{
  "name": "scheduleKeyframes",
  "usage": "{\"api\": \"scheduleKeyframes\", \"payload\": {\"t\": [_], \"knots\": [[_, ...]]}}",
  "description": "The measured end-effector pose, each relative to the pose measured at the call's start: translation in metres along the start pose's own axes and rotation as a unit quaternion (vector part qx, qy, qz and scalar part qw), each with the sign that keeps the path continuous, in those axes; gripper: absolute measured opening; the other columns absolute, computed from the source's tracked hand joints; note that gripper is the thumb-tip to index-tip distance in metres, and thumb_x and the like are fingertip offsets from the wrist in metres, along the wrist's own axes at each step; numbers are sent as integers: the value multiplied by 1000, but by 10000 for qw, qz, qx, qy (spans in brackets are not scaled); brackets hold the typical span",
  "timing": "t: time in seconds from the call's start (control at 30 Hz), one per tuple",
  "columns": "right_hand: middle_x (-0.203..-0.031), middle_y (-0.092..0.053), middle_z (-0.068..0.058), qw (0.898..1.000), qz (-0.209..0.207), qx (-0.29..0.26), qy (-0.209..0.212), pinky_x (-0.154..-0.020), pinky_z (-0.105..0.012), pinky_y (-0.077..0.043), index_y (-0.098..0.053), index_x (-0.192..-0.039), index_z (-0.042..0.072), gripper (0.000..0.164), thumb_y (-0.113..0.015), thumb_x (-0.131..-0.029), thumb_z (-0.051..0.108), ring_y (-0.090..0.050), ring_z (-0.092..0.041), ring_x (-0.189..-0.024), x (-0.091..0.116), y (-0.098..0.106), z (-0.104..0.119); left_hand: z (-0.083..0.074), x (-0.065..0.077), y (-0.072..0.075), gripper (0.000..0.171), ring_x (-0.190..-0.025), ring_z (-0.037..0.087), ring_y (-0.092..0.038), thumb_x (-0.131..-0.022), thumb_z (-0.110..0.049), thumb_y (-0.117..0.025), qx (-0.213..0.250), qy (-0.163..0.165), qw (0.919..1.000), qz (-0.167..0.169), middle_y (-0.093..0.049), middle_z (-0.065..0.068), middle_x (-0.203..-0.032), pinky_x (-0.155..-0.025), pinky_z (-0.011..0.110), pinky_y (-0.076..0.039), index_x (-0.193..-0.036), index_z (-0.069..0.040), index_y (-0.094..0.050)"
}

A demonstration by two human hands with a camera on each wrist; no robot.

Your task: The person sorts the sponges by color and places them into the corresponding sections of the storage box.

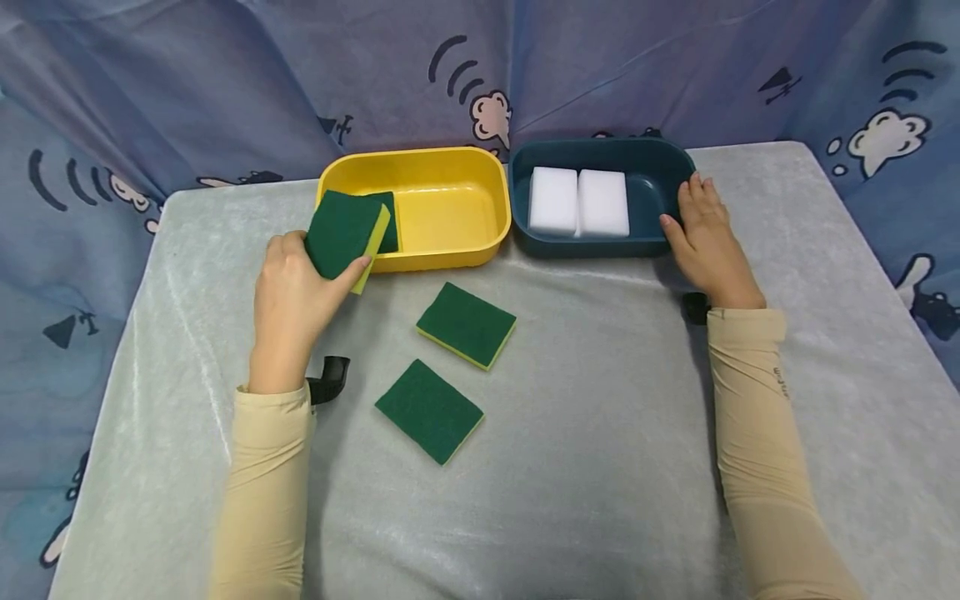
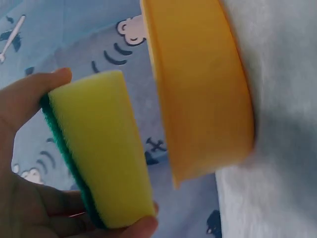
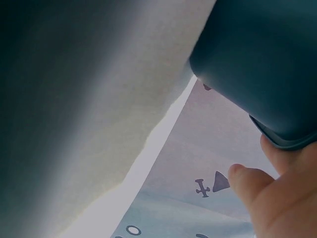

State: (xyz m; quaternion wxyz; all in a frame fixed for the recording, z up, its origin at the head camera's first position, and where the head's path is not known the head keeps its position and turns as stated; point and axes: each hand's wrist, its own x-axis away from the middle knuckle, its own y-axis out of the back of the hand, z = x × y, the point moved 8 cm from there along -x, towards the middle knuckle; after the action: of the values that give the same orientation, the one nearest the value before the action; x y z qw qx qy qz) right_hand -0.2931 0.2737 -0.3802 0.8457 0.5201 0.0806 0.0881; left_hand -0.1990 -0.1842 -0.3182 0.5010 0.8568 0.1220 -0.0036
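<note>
My left hand [image 1: 291, 287] pinches a green-and-yellow scouring sponge [image 1: 341, 233] between thumb and fingers at the left front rim of the yellow bin [image 1: 420, 262]. The left wrist view shows the yellow foam side of this sponge [image 2: 106, 148] beside the bin wall. Inside the bin at the left lies another scouring sponge [image 1: 388, 223], partly hidden by the held one. My right hand [image 1: 708, 237] rests with fairly straight fingers on the right rim of the dark teal bin [image 1: 592, 248]. Two white sponge blocks [image 1: 553, 202] stand side by side in that bin.
Two more scouring sponges lie green side up on the cloth-covered table, a farther sponge [image 1: 467, 325] and a nearer sponge [image 1: 430, 412]. Both bins stand side by side at the table's back edge, before a patterned blue curtain [image 1: 420, 75].
</note>
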Motion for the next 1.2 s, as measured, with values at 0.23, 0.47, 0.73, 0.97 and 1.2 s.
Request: {"api": "scheduleKeyframes", "payload": {"t": [0.23,0.47,0.73,0.97,1.2], "knots": [[-155,2,-19,10000,16,-35,15,-113,-51,2,-7,-147,-8,65,-25,-104,37,10,-28,-143,0,-2,0,-4,-22,-16,77,-100,43,-49,-82,-45,-70,98,67,9984,-544,-48,32,-109,-94,48,-40,-121,17,-47],[-155,1,-19,10000,-10,-38,24,-113,-52,2,-8,-147,-8,66,-25,-104,38,10,-27,-143,0,-3,-1,-6,-31,-26,77,-100,43,-48,-82,-46,-69,31,120,9972,-739,-48,31,-106,-94,46,-39,-120,17,-46],[-155,2,-19,10000,16,12,4,-114,-48,3,-7,-147,-8,66,-25,-104,38,10,-27,-143,1,-3,-2,-8,-39,-30,77,-99,41,-49,-83,-50,-65,5,279,9970,-720,-46,28,-108,-93,45,-41,-120,14,-43],[-155,1,-19,10000,15,34,-10,-113,-50,2,-7,-147,-8,66,-25,-104,38,10,-27,-143,1,-2,-2,-12,-46,-36,81,-94,41,-54,-82,-56,-63,-294,547,9952,-761,-46,27,-109,-87,45,-46,-120,11,-41],[-155,1,-18,10000,11,63,-11,-113,-49,2,-7,-147,-8,65,-25,-104,37,10,-27,-143,0,-1,-2,-12,-47,-46,86,-91,42,-60,-82,-63,-57,-1292,968,9861,-398,-52,28,-116,-83,50,-44,-121,13,-45]]}}
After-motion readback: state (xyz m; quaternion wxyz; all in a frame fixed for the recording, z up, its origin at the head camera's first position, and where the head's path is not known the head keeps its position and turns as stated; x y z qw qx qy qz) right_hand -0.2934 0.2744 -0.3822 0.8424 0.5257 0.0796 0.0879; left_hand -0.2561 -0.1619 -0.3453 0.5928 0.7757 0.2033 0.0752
